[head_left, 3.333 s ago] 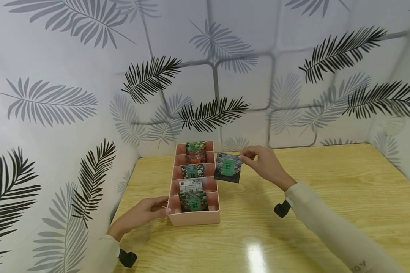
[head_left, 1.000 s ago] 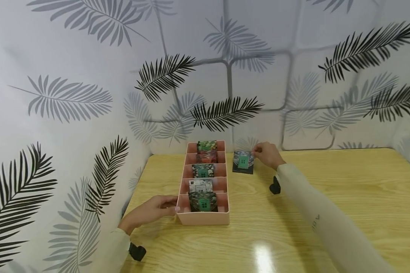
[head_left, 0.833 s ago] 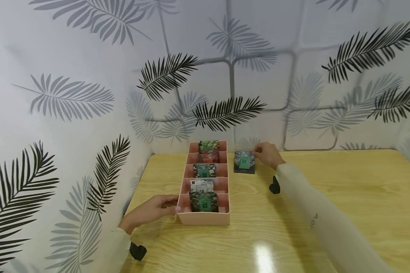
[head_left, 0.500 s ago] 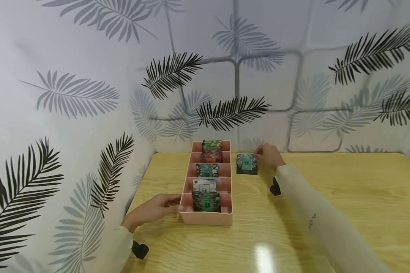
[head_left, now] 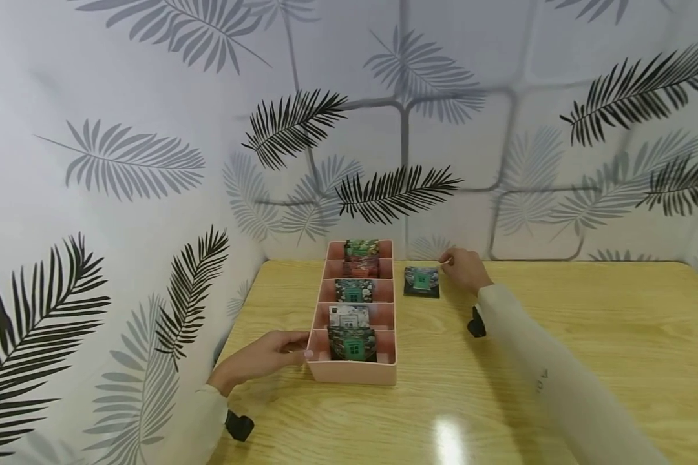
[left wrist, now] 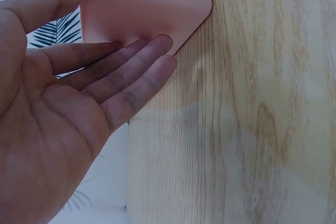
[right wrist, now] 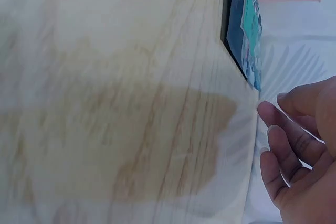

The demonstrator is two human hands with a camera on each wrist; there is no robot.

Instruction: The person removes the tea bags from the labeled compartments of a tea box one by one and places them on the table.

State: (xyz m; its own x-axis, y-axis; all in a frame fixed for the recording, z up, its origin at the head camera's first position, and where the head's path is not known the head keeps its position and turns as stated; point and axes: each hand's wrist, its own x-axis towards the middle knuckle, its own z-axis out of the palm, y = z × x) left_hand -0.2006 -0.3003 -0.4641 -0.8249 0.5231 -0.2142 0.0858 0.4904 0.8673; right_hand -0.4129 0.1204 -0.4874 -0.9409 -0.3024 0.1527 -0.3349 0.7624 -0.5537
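A flat dark sachet with a green label (head_left: 421,281) lies on the table, right of the pink divided box (head_left: 351,372). Close to its right edge is my right hand (head_left: 466,268), bent fingers pinching nothing; the right wrist view shows a small gap between the fingertips and the sachet (right wrist: 251,30). My left hand (head_left: 265,357) touches the box's near left corner. In the left wrist view, its loosely extended fingers (left wrist: 134,74) rest against the outer wall of the box (left wrist: 147,6). Several patterned sachets stand in the box, among them a dark green-labelled one (head_left: 353,345) in front.
A wood-grain table (head_left: 535,323) reaches far to the right. Behind it rises a white wall (head_left: 442,148) printed with leaves, and another wall closes the left side. The box's far end is near the back wall.
My right hand has carried the sachet away from the box, laid it near the back edge, let go and drawn slightly right. My left hand stays at the box corner. The view has shifted left.
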